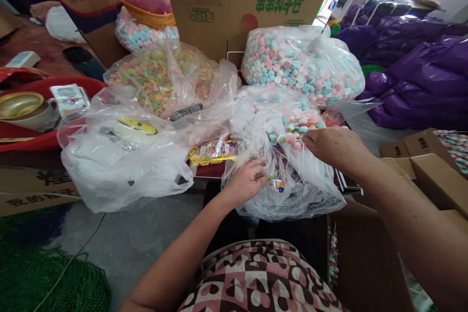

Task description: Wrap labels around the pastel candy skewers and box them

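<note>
My left hand (252, 180) is closed, fingertips pinched on a small clear wrapper (278, 185) with a colourful print, above a crumpled clear plastic bag (292, 207). My right hand (327, 145) is closed too, its thumb and finger pinching at a row of candy skewers (288, 131) strung with pink, blue, white and orange pieces. White sticks (300, 158) stick out below these skewers. Just left of my left hand lies a stack of yellow printed wrappers (212, 151). An open plastic bag of pastel candies (288, 97) lies behind both hands.
Behind stand a large bag of pastel marshmallows (292, 66), a bag of orange-green candies (161, 78) and a tall cardboard box (226, 5). On the left are a white plastic bag (124, 165) and a red basin (91, 85). Open cartons (435, 175) and purple bags (420, 73) fill the right.
</note>
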Motion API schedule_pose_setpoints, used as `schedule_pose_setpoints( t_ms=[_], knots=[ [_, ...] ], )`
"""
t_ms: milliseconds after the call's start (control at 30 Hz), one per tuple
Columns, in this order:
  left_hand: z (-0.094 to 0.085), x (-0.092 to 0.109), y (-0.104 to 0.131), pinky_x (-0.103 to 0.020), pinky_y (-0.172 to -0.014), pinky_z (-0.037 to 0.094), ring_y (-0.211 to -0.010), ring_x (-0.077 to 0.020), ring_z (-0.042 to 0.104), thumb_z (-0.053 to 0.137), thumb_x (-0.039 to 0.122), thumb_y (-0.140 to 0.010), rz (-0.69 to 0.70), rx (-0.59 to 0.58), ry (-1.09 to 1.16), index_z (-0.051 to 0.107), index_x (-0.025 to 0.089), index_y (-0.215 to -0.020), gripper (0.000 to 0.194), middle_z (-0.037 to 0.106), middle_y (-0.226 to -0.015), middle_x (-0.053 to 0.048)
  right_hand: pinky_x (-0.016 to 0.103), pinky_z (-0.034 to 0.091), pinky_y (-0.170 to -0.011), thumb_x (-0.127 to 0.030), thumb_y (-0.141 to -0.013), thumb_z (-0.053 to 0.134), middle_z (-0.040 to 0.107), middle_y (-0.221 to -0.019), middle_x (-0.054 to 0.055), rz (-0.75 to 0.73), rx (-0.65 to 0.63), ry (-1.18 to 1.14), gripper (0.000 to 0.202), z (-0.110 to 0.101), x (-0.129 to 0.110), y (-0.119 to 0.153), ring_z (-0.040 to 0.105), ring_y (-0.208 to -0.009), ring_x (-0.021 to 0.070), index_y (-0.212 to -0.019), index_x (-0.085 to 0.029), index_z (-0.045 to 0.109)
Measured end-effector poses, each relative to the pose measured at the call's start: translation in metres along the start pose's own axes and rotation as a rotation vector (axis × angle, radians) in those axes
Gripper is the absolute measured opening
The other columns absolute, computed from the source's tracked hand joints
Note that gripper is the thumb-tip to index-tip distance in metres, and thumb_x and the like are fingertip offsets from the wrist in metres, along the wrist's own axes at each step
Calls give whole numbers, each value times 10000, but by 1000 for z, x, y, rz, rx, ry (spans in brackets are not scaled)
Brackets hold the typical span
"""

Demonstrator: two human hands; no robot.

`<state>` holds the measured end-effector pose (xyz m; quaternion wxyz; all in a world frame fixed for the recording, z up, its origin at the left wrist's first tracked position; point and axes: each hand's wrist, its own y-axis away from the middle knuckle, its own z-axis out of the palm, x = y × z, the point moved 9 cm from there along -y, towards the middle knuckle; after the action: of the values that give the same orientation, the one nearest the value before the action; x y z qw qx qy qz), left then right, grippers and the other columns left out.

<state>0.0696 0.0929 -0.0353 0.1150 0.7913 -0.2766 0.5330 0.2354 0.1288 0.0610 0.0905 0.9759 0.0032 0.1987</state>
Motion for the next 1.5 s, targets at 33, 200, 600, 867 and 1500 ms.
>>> schedule_pose_setpoints(
  t_ms=[33, 200, 600, 867, 1500],
  knots=[
    [0, -1, 0, -405, -1095, 398, -1331, -237, 536, 584, 171, -846, -3, 6, 2, 629, 190, -737, 120, 664, -1304, -133, 418, 486, -759, -339, -990, 314, 754, -971, 188, -1, -17, 11, 456, 0, 1, 1, 712, -938, 364, -1037, -156, 729],
    [-1, -3, 0, -400, -1094, 399, -1294, -235, 570, 588, 158, -842, -2, 22, -1, 632, 182, -735, 118, 629, -1352, -155, 406, 488, -774, -353, -986, 323, 762, -984, 164, 27, -66, 47, 445, -3, 10, 7, 711, -968, 356, -1029, -193, 736],
    [-2, 0, 0, -383, -1089, 402, -1334, -222, 535, 585, 143, -846, -17, -10, 31, 617, 182, -721, 135, 651, -1313, -168, 356, 458, -719, -329, -989, 325, 754, -969, 173, -27, -51, 118, 432, -15, 6, 2, 699, -950, 332, -1077, -170, 717],
    [-1, -3, 0, -382, -1088, 401, -1302, -222, 562, 602, 163, -847, -11, -9, 15, 624, 178, -730, 120, 632, -1345, -162, 373, 471, -731, -315, -971, 328, 737, -1024, 164, -64, -110, 107, 408, -12, -7, -10, 688, -945, 321, -993, -189, 716],
    [0, -2, -1, -403, -1102, 382, -1328, -232, 535, 575, 149, -830, 26, -3, 43, 602, 203, -686, 156, 733, -1137, -97, 393, 478, -787, -211, -924, 481, 733, -952, 221, -212, -30, 85, 304, -35, -32, -49, 690, -954, 329, -988, -65, 740]
  ],
)
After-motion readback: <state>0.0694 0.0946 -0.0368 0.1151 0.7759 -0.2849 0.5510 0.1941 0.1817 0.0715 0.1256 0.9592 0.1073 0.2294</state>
